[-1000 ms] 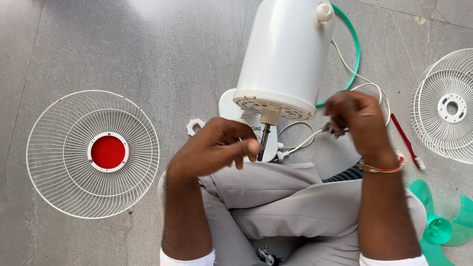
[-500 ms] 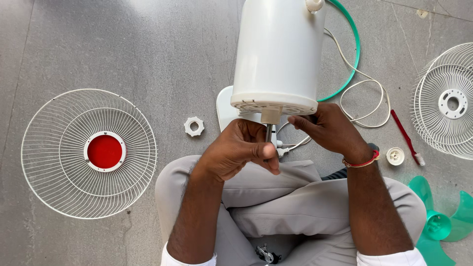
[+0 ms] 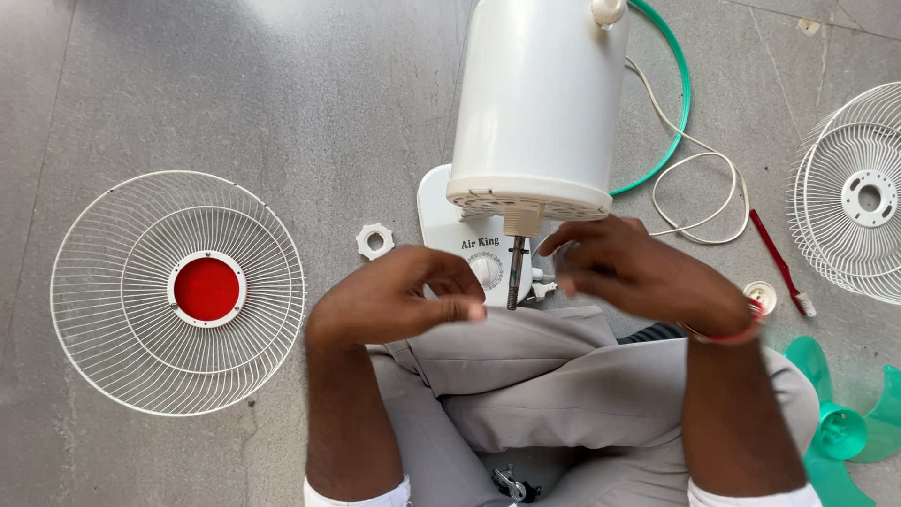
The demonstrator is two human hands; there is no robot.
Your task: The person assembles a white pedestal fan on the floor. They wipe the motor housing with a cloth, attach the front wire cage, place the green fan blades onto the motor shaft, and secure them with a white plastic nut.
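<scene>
motor housing (image 3: 537, 103): white drum, lying tilted toward the person, its vented face looking down at the lap; the landmark for every place below.
front grille (image 3: 176, 292): wire dish with a red hub, lying flat on the floor well to the left of the housing.
rear grille (image 3: 856, 195): lying well to the right of the housing, its right side running out of frame.
blade (image 3: 838, 427): green, lying lower right of the housing, partly cut off by the frame edge.
base (image 3: 439, 214): white plate with a dial, sitting under the housing, mostly covered by it.
left hand (image 3: 399, 296): hovering just below-left of the housing, fingers curled with thumb and fingertips closing together near the shaft; whether they are pinching anything cannot be told.
right hand (image 3: 638, 272): hovering just below-right of the housing, fingers loosely apart and blurring, holding nothing visible.
shaft (image 3: 513, 272): dark metal rod, sticking out of the housing's face, standing bare between both hands, neither touching it.
nut (image 3: 374, 240): white, lying on the floor left of the housing.
step in hand: seemingly working at the bare shaft with the fan stripped down.
next move: likely calling for a firm fingertip grip on the shaft and a steady housing.
hard to make out: cap (image 3: 758, 297) half hiding behind the right wrist; both hands' fingertips smearing.
</scene>
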